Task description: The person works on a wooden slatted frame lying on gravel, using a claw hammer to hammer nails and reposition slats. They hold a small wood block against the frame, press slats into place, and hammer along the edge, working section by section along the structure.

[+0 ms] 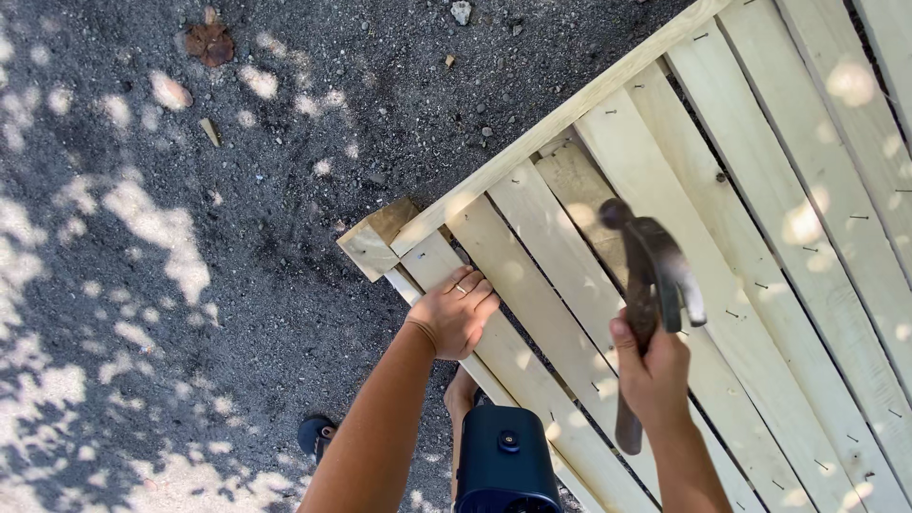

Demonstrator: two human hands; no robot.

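Note:
A pale wooden slatted panel (760,180) lies on dark ground, its slats running diagonally and dotted with staples or nail heads. My left hand (456,312) rests on a slat near the panel's lower left corner, fingers curled against the wood, a ring on one finger. My right hand (651,375) grips the handle of a dark claw hammer (655,261), raised above the slats with its head up. A short wooden block (373,239) sticks out at the panel's corner.
Dark gravelly ground (190,285) with sun patches fills the left side, with small stones and a brown leaf (209,42). A dark blue box-like object (505,461) sits at the bottom centre. A shoe tip (315,435) shows beside my left arm.

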